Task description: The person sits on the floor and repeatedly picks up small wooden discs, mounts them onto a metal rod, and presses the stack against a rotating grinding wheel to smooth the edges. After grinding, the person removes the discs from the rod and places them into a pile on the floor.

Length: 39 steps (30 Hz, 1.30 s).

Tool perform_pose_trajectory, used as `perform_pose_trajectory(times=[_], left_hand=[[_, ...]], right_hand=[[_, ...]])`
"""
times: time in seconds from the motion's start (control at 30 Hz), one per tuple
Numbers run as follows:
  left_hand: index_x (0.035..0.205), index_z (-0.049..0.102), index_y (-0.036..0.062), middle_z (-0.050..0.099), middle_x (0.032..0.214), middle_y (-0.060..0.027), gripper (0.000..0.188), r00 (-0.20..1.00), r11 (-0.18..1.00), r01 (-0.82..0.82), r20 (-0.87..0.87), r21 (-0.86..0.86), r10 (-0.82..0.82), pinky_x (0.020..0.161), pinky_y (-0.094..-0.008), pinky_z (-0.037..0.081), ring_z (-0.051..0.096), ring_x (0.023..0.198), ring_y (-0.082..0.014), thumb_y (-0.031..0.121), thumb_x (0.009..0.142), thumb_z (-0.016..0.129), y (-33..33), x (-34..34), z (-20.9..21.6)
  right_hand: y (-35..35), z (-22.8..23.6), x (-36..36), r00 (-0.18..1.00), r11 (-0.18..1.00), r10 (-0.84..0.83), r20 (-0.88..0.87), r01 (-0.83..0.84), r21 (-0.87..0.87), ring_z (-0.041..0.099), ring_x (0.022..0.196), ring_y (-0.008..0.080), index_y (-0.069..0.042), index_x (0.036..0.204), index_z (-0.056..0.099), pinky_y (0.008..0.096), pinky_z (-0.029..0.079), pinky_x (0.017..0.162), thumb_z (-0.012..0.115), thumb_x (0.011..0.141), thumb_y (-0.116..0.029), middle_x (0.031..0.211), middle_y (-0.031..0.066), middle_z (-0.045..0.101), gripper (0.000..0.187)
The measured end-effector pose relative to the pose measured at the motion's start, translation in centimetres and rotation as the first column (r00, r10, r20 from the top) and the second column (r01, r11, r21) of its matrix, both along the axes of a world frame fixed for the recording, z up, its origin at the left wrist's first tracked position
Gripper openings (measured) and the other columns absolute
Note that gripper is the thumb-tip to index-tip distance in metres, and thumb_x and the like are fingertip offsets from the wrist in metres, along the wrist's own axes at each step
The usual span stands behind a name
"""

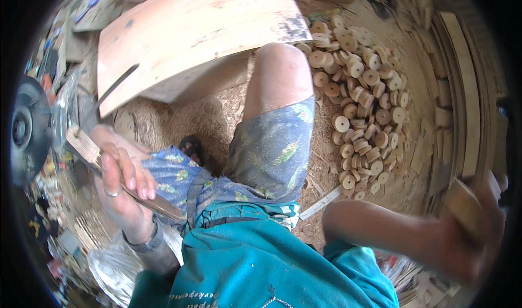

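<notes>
My left hand point(128, 185), with a ring and a dark wristband, is on the left above my thigh. Its fingers are bent around a narrow dark bar point(166, 207) with a pale wooden end piece point(82, 145); the bar slants across the palm. I cannot tell the bar's exact kind. Far to the right, my right hand point(478, 234) is smeared by motion. A thick tan wooden block point(462, 205) is in its grip, close to the stacked boards. A thin dark blade-like strip point(118, 84) overlaps the left side of the wooden bench top point(201, 22).
A heap of small wooden discs with centre holes point(364, 106) covers the sawdust floor right of my knee. Long boards point(462, 90) are stacked at far right. A black round machine part point(24, 125) stands at far left, near clutter and a plastic bag point(111, 262). A pale flat strip point(321, 203) lies beside my hip.
</notes>
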<state>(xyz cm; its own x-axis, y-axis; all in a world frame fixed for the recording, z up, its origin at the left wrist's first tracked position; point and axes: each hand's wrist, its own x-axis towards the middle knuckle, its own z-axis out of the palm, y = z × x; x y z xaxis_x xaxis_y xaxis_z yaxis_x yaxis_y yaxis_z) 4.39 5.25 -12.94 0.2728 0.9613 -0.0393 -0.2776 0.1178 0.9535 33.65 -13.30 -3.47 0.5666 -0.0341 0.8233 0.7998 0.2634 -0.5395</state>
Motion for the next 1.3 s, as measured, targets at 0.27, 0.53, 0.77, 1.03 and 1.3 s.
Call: perform_pose_trajectory(times=[0.27, 0.53, 0.77, 1.03, 1.3], left_hand=[[0.098, 0.051, 0.014, 0.052, 0.134, -0.0063, 0.027, 0.949, 0.911, 0.279, 0.235, -0.303, -0.212, 0.105, -0.0421, 0.041, 0.047, 0.126, -0.023, 0.04, 0.103, 0.048, -1.6, 4.6, -4.9], [0.109, 0.055, 0.015, 0.047, 0.137, -0.0091, 0.035, 0.767, 0.724, 0.601, 0.5, -0.339, -0.403, 0.095, -0.0389, 0.049, 0.051, 0.114, -0.0201, 0.046, 0.104, 0.042, -0.1, 3.5, -5.4], [0.108, 0.056, 0.0159, 0.048, 0.138, -0.009, 0.029, 0.941, 0.879, 0.336, 0.162, -0.339, -0.298, 0.084, -0.0389, 0.054, 0.054, 0.106, -0.0181, 0.041, 0.105, 0.042, 1.3, 2.4, -6.0], [0.115, 0.053, 0.0126, 0.051, 0.131, -0.0091, 0.028, 0.958, 0.888, 0.272, 0.017, -0.37, -0.287, 0.077, -0.0327, 0.053, 0.055, 0.101, -0.0156, 0.037, 0.104, 0.045, 0.8, 3.0, -7.1], [0.12, 0.053, 0.0103, 0.052, 0.133, -0.0099, 0.033, 0.964, 0.893, 0.228, -0.036, -0.387, -0.262, 0.076, -0.0326, 0.053, 0.056, 0.1, -0.0151, 0.038, 0.104, 0.046, 0.6, 3.3, -7.2]], right_hand=[[9.7, -14.6, -11.5, 0.529, 0.588, 0.404, -0.746, -0.775, -0.231, 0.057, 0.108, 0.0308, 0.001, 0.123, 0.054, 0.0418, 0.046, 0.09, 0.062, 0.088, -0.008, 0.118, 0.0217, 0.056, 0.037], [5.9, -17.9, -7.7, 0.782, 0.663, 0.325, -0.532, -0.589, -0.461, 0.061, 0.102, 0.0332, 0.0, 0.118, 0.06, 0.0412, 0.05, 0.088, 0.067, 0.088, -0.016, 0.115, 0.0206, 0.061, 0.035], [-3.6, -35.2, 9.8, 0.842, -0.219, -0.533, -0.088, -0.237, -0.947, 0.066, 0.096, 0.0389, -0.009, 0.121, 0.051, 0.0486, 0.054, 0.08, 0.067, 0.081, -0.014, 0.133, 0.0212, 0.052, 0.043], [-3.6, -40.4, 9.5, 0.819, -0.1, -0.567, -0.089, -0.175, -0.979, 0.061, 0.1, 0.0368, -0.009, 0.119, 0.053, 0.0465, 0.052, 0.085, 0.076, 0.075, -0.026, 0.12, 0.0192, 0.055, 0.053], [-13.5, -33.1, 14.0, 0.4, 0.509, -0.833, -0.383, 0.28, -0.814, 0.06, 0.085, 0.02, -0.001, 0.098, 0.061, 0.0338, 0.05, 0.074, 0.084, 0.075, -0.032, 0.089, 0.0098, 0.062, 0.044]])
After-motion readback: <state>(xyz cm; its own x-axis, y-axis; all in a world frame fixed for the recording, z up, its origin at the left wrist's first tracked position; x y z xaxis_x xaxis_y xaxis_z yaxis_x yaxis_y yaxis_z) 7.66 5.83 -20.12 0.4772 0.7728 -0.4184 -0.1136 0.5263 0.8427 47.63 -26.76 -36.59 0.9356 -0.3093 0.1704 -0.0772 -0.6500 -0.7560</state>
